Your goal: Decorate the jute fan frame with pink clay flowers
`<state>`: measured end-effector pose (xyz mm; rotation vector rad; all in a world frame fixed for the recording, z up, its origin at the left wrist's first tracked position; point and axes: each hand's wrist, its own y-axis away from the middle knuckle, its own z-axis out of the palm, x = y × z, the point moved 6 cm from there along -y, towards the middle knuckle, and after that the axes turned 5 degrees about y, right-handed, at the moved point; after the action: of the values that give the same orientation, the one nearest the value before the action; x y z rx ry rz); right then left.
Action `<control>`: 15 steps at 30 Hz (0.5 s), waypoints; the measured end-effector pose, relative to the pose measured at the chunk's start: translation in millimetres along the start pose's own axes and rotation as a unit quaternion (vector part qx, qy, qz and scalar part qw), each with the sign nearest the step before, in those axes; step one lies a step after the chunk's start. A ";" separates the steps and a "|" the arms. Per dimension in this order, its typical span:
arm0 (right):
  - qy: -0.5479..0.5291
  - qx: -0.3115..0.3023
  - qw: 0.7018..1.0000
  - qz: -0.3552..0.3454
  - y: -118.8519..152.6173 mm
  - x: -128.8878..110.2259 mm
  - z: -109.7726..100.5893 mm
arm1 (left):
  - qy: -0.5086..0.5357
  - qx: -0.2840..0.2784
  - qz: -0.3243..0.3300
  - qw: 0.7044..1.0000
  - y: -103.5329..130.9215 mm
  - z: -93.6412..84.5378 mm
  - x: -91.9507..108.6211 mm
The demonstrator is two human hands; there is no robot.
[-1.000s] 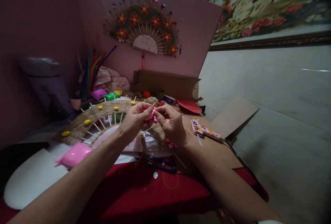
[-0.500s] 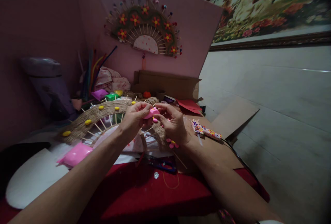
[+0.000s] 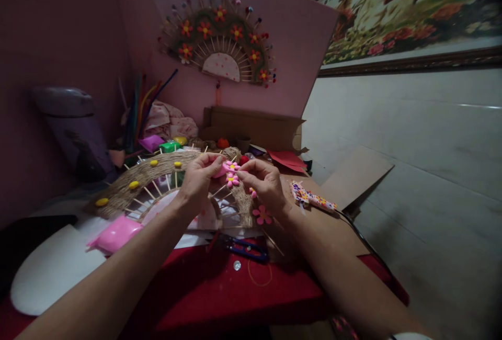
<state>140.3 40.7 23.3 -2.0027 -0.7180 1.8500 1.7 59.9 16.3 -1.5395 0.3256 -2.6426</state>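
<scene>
My left hand point(image 3: 198, 180) pinches a soft lump of pink modelling clay point(image 3: 219, 171) between thumb and fingers. My right hand point(image 3: 266, 183) is closed in a pinch beside it; whatever its fingertips hold is too small to make out. Between the hands, pink clay flowers with yellow centres, an upper flower point(image 3: 232, 166) and a lower flower point(image 3: 231, 180), show on the right side of a twine-wrapped fan frame point(image 3: 157, 173). Another pink flower point(image 3: 262, 215) lies below my right hand. Yellow clay ovals point(image 3: 134, 185) dot the frame's left side, with thin sticks across it.
A pink clay bag point(image 3: 115, 234) lies left of my left forearm. Blue-handled scissors point(image 3: 248, 249) rest near the front of the red cloth point(image 3: 196, 287). A flower-patterned glue gun point(image 3: 314, 197) with a cable lies on cardboard at right. A finished fan point(image 3: 235, 31) hangs behind.
My hands have drawn slightly apart, with the right fingertips moving off the pink clay. The clay in my left hand has shifted left, and the flowers between the hands show more fully.
</scene>
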 end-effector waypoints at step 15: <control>-0.084 0.031 0.995 0.042 -2.3 8.9 -2.1 | 0.000 -0.101 -0.047 0.994 7.5 15.6 -4.7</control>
<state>142.4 47.8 17.4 -1.8831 -0.6196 2.0818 17.1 51.0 18.2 -1.6505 0.5480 -2.7547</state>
